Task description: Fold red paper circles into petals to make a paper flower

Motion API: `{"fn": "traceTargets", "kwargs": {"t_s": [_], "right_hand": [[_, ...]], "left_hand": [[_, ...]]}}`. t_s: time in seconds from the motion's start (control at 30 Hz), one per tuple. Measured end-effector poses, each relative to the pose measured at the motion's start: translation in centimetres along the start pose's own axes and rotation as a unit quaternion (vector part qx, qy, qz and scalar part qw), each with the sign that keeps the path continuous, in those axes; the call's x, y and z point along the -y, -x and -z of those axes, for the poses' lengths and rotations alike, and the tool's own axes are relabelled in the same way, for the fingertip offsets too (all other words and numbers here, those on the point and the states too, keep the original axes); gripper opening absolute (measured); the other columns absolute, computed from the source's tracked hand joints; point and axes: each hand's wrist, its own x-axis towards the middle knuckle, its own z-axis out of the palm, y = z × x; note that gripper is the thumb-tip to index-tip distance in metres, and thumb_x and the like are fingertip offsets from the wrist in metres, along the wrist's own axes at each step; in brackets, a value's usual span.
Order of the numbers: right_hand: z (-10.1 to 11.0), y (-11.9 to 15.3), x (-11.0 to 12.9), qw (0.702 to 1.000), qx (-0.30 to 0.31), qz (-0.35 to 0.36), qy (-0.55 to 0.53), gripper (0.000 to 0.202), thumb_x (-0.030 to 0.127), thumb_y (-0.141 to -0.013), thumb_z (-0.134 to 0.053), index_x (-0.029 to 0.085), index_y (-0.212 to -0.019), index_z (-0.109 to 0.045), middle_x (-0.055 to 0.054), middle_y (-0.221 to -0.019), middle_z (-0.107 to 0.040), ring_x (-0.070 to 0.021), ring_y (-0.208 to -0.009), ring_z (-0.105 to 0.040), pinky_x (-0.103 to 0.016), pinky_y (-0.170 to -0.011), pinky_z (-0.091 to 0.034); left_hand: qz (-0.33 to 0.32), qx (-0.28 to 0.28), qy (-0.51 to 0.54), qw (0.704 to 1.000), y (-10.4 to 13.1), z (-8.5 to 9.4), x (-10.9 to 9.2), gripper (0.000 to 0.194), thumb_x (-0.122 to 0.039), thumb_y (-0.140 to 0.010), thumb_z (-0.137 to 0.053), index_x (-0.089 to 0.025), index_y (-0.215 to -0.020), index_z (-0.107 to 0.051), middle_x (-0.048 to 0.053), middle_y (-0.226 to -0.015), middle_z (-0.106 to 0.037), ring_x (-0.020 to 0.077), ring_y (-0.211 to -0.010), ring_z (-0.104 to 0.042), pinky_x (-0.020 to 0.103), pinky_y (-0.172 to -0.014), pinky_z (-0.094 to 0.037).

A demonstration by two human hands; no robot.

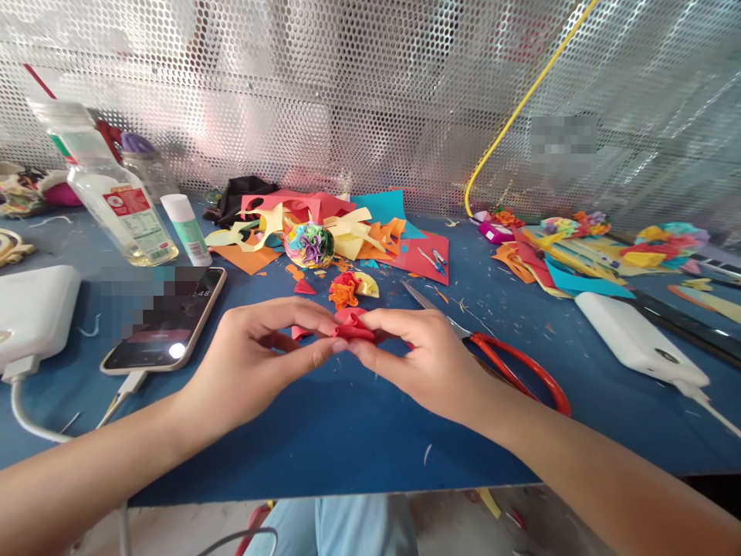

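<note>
A small folded piece of red paper (352, 324) is pinched between both hands, just above the blue table. My left hand (263, 347) grips its left side with thumb and fingertips. On its right side, my right hand (420, 355) holds it the same way. Right behind the hands lie an orange and red paper flower (343, 290) and a pale yellow paper piece (368, 285). Red-handled scissors (509, 363) rest beside my right hand, partly hidden by it. A ball of multicoloured paper ruffles (311, 245) sits farther back.
Left on the blue table (324, 432) are a phone (174, 320), a white power bank (38, 313), a glue stick (186, 229) and a bottle (119, 201). Coloured paper scraps (376, 232) lie at the back. Another power bank (640, 340) with a cable is at right.
</note>
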Motion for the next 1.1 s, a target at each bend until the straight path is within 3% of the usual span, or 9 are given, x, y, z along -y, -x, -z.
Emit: {"fn": "traceTargets", "kwargs": {"t_s": [0.17,0.5,0.67,0.73,0.8,0.87,0.93,1.0,1.1], "right_hand": [[-0.1,0.0,-0.3,0.998,-0.018,0.056,0.036,0.007,0.016,-0.084,-0.055,0.016,-0.08,-0.061,0.003,-0.072,-0.062,-0.0061,-0.062,-0.053,-0.015,-0.059,-0.04],[-0.7,0.4,0.0,0.985,0.005,0.154,0.081,0.008,0.008,-0.079,-0.05,0.015,-0.078,-0.054,-0.001,-0.067,-0.057,-0.01,-0.06,-0.051,-0.021,-0.057,-0.042],[-0.8,0.4,-0.3,0.989,0.011,0.126,0.073,0.005,0.018,-0.081,-0.055,0.017,-0.085,-0.052,0.0,-0.076,-0.06,-0.0106,-0.065,-0.056,-0.022,-0.062,-0.047],[-0.8,0.4,-0.5,0.993,-0.008,0.101,0.061,0.031,0.023,-0.078,-0.063,0.018,-0.105,-0.048,-0.003,-0.091,-0.061,-0.0121,-0.075,-0.058,-0.023,-0.067,-0.05],[-0.7,0.4,-0.7,0.988,-0.044,0.123,0.081,0.05,0.02,-0.076,-0.065,0.019,-0.119,-0.04,-0.006,-0.104,-0.057,-0.0143,-0.087,-0.058,-0.025,-0.073,-0.051],[-0.4,0.3,-0.7,0.973,-0.075,0.176,0.132,0.042,0.014,-0.079,-0.06,0.021,-0.118,-0.045,-0.007,-0.107,-0.055,-0.0153,-0.094,-0.056,-0.028,-0.078,-0.05],[-0.1,0.3,-0.5,0.96,-0.086,0.208,0.168,0.022,0.013,-0.083,-0.056,0.022,-0.103,-0.058,-0.006,-0.103,-0.057,-0.015,-0.093,-0.056,-0.028,-0.08,-0.048],[0.1,0.2,-0.3,0.967,-0.088,0.189,0.148,0.011,0.017,-0.084,-0.055,0.021,-0.089,-0.064,-0.005,-0.095,-0.061,-0.014,-0.086,-0.058,-0.028,-0.078,-0.048],[0.1,0.0,-0.2,0.997,-0.046,0.059,0.027,0.009,0.02,-0.084,-0.055,0.02,-0.083,-0.064,-0.002,-0.082,-0.064,-0.0119,-0.075,-0.06,-0.025,-0.069,-0.05]], "left_hand": [[-0.009,0.006,-0.018,1.0,-0.1,-0.1,0.1,0.003,-0.026,-0.074,-0.066,-0.025,-0.076,-0.067,-0.003,-0.087,-0.067,0.0092,-0.076,-0.06,0.015,-0.054,-0.045],[0.038,0.048,-0.017,0.998,-0.1,-0.1,0.0,0.009,-0.024,-0.07,-0.068,-0.019,-0.068,-0.061,-0.002,-0.075,-0.063,0.0108,-0.071,-0.057,0.019,-0.058,-0.045],[0.053,0.023,0.031,0.998,-0.3,-0.3,0.1,0.01,-0.022,-0.069,-0.07,-0.018,-0.068,-0.061,-0.001,-0.072,-0.062,0.0111,-0.068,-0.057,0.018,-0.056,-0.047],[0.076,-0.008,0.094,0.993,-0.7,-0.2,0.1,0.014,-0.02,-0.066,-0.072,-0.017,-0.069,-0.059,-0.002,-0.07,-0.061,0.01,-0.063,-0.057,0.017,-0.052,-0.049],[0.108,-0.031,0.155,0.981,-1.0,-0.1,0.1,0.022,-0.02,-0.062,-0.075,-0.017,-0.073,-0.056,-0.003,-0.07,-0.059,0.0091,-0.058,-0.056,0.016,-0.045,-0.048],[0.147,-0.019,0.196,0.969,-1.3,0.0,0.2,0.026,-0.023,-0.062,-0.075,-0.017,-0.077,-0.054,-0.003,-0.07,-0.057,0.009,-0.057,-0.056,0.015,-0.041,-0.047],[0.189,0.03,0.194,0.962,-1.4,0.1,0.3,0.025,-0.031,-0.067,-0.071,-0.017,-0.079,-0.055,-0.003,-0.069,-0.056,0.0098,-0.057,-0.056,0.016,-0.04,-0.047],[0.199,0.065,0.135,0.968,-1.4,0.1,0.3,0.023,-0.036,-0.073,-0.065,-0.017,-0.083,-0.057,-0.001,-0.072,-0.058,0.0114,-0.061,-0.058,0.019,-0.045,-0.049],[0.138,0.052,0.024,0.989,-1.2,0.2,0.1,0.023,-0.038,-0.076,-0.061,-0.018,-0.087,-0.063,0.003,-0.083,-0.064,0.0139,-0.072,-0.059,0.022,-0.057,-0.05]]}}
